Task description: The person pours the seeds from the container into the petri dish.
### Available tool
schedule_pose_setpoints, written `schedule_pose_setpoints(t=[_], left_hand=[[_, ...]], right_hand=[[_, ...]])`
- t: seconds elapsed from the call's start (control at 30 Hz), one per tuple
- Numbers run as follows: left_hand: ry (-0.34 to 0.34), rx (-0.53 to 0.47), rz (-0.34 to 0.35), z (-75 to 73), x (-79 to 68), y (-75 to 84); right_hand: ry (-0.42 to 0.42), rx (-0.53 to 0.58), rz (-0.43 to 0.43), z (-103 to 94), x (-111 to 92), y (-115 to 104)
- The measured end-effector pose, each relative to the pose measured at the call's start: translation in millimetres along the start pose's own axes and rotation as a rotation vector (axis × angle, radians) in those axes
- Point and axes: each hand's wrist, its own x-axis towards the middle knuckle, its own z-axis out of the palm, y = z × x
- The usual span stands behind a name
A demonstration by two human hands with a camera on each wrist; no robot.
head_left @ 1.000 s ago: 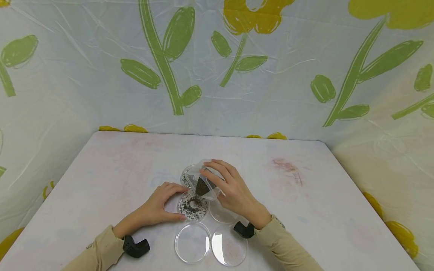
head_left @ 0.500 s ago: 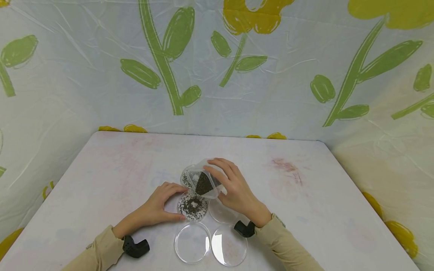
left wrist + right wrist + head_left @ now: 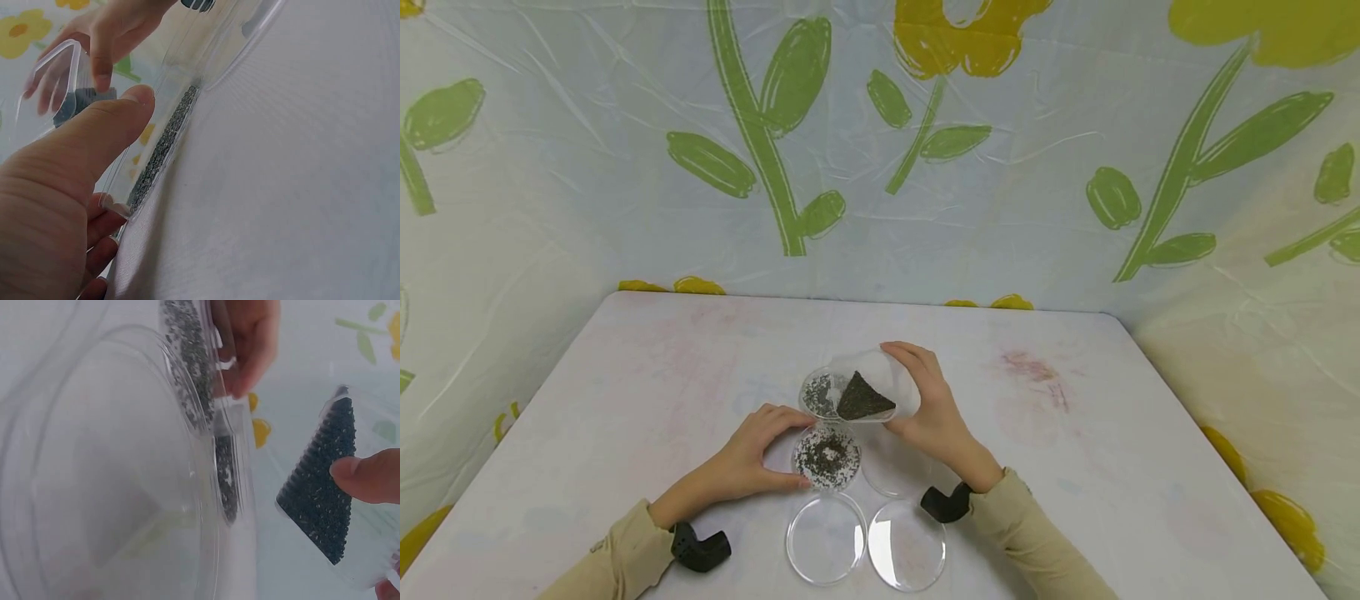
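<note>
Gripping the clear tub [image 3: 891, 375] of dark granules [image 3: 862, 398] with the right hand [image 3: 932, 410], now tipping it back just beyond the near speckled dish [image 3: 827, 487]; still pinching that dish on the table [image 3: 700, 358] with the left hand [image 3: 756, 454].

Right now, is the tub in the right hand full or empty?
Neither: partly full. In the head view, dark grains form a wedge in the clear tub, leaving the rest bare.

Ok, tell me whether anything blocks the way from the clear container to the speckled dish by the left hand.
Nothing visible stands between the clear container and the speckled dish; the left hand grips the dish's left side, clear of its middle.
</note>
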Motion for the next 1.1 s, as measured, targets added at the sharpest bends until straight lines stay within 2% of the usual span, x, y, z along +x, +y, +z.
schedule_pose_setpoints(t=[0.23, 0.4, 0.53, 0.7, 0.77, 0.9, 1.1], left_hand=[[-0.007, -0.001, -0.011, 0.1, -0.3, 1.2], [-0.004, -0.003, -0.01, -0.8, 0.0, 2.5], [0.0, 0.0, -0.002, -0.8, 0.3, 2.6], [0.0, 0.003, -0.002, -0.6, 0.2, 2.1], [-0.002, 0.002, -0.007, -0.6, 0.2, 2.0], [-0.008, -0.002, -0.017, -0.6, 0.4, 1.9], [-0.012, -0.005, -0.019, -0.4, 0.4, 1.8]], right_hand=[[0.053, 0.117, 0.19, -16.4, 7.7, -18.1], [0.053, 0.208, 0.368, -20.2, 3.5, -6.1], [0.067, 0.282, 0.478, -24.9, 0.4, 5.1], [0.1, 0.418, 0.548, -27.6, -9.3, 34.1], [0.103, 0.44, 0.564, -27.1, -14.8, 47.6], [0.099, 0.433, 0.59, -26.4, -23.5, 67.1], [0.093, 0.442, 0.631, -26.2, -31.4, 81.9]])
